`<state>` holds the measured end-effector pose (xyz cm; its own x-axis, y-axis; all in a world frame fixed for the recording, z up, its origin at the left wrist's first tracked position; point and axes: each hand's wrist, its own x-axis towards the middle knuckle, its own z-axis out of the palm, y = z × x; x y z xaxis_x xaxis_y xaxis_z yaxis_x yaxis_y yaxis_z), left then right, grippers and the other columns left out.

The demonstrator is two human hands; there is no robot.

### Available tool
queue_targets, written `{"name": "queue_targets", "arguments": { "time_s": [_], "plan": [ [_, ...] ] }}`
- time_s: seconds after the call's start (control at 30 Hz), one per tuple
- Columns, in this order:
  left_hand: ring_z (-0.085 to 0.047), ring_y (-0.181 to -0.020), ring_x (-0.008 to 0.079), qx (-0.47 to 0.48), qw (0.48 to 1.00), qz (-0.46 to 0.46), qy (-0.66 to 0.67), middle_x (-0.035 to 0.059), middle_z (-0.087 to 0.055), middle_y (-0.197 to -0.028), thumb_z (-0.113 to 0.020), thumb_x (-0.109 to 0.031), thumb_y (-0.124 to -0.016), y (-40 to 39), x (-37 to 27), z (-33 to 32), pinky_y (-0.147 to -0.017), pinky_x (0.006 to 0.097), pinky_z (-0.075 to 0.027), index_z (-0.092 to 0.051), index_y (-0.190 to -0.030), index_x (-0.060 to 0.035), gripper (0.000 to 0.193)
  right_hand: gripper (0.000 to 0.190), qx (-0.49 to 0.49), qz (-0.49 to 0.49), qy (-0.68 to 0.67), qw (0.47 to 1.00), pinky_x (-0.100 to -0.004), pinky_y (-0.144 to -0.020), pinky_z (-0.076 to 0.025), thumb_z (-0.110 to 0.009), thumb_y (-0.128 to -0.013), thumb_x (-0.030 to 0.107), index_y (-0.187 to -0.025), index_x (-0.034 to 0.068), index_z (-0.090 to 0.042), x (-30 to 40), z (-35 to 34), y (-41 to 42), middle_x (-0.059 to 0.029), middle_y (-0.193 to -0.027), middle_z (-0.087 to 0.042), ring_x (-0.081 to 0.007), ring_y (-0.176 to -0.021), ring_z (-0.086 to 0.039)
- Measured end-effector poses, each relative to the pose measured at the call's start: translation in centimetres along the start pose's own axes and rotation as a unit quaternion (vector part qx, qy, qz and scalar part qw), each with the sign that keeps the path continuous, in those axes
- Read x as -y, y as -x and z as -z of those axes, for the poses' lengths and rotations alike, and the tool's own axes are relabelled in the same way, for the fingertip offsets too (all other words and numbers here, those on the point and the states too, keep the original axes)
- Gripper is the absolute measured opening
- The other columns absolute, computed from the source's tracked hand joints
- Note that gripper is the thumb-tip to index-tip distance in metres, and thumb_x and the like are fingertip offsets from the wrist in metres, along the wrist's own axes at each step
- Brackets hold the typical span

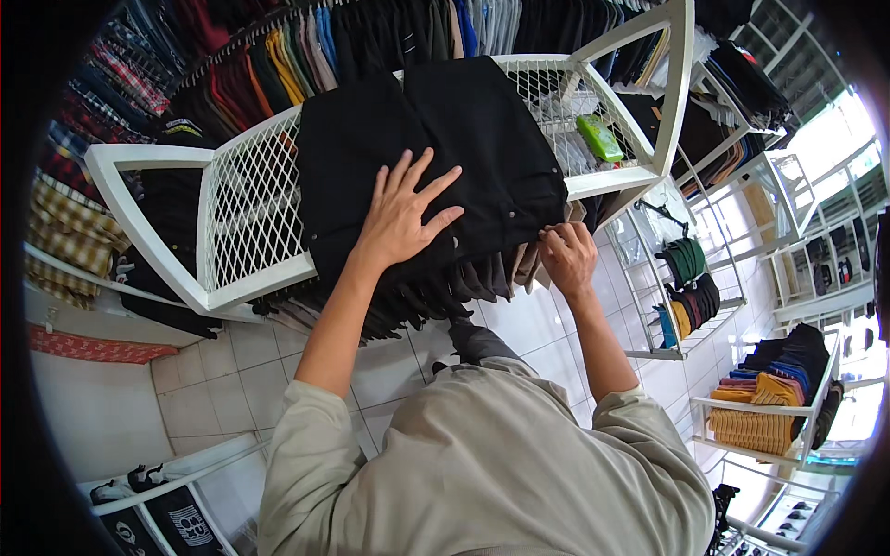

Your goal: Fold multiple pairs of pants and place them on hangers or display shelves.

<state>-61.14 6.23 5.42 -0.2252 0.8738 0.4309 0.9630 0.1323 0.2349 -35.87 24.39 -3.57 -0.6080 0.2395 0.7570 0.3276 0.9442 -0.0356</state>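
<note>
A black garment [480,132] with snap buttons along its edges lies spread over the white metal mesh top [254,201] of a clothes rack. My left hand [400,215] rests palm down on the middle of the cloth, its fingers spread and holding nothing. At the garment's near right corner, my right hand [569,254] pinches the edge between thumb and fingers. Part of the cloth hangs over the rack's near edge, above dark clothes [480,278] hanging underneath.
A green packet [599,137] lies on the mesh at right, near clear plastic. White frames [674,83] rise at the rack's ends. Behind it hang rows of coloured clothes [278,62]. To the right stand a wire rack [664,278] and a shelf of folded clothes [758,410].
</note>
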Motion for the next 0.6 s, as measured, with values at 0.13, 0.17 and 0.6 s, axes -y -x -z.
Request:
{"name": "queue_targets", "arguments": {
  "time_s": [0.13, 0.17, 0.6],
  "plan": [
    [-0.030, -0.151, 0.0435, 0.042, 0.998, 0.000, 0.040, 0.0223, -0.027, -0.167, -0.064, -0.050, -0.098, 0.8, -1.3, -1.3, -0.120, 0.0602, -0.026, -0.052, -0.153, -0.0315, 0.059, 0.013, -0.037, -0.017, 0.013, 0.999, -0.0355, -0.072, -0.053, -0.080, -0.076, 0.009, -0.083, 0.013, -0.069, -1.0, 1.4, 1.1, 0.0001, -0.089, -0.066, -0.0207, -0.087, -0.066],
    [-0.030, -0.151, 0.0435, 0.048, 0.998, -0.008, 0.043, 0.0223, -0.027, -0.167, -0.064, -0.050, -0.098, 1.0, -1.9, -1.7, -0.120, 0.0602, -0.026, -0.052, -0.153, -0.0315, 0.059, 0.013, -0.049, -0.024, 0.018, 0.998, -0.0354, -0.072, -0.054, -0.080, -0.076, 0.009, -0.082, 0.013, -0.070, -1.3, 1.4, 1.4, 0.0002, -0.089, -0.067, -0.0204, -0.088, -0.067],
    [-0.030, -0.151, 0.0443, 0.044, 0.998, -0.013, -0.051, 0.0237, -0.025, -0.167, -0.064, -0.049, -0.097, 0.6, -4.0, -2.1, -0.121, 0.0597, -0.027, -0.048, -0.156, -0.0278, 0.064, 0.028, -0.028, -0.213, -0.099, 0.972, -0.0399, -0.081, -0.054, -0.072, -0.074, 0.000, -0.101, 0.009, -0.073, 0.8, 1.3, 1.6, -0.0070, -0.099, -0.067, -0.0278, -0.092, -0.065]
  ]
}}
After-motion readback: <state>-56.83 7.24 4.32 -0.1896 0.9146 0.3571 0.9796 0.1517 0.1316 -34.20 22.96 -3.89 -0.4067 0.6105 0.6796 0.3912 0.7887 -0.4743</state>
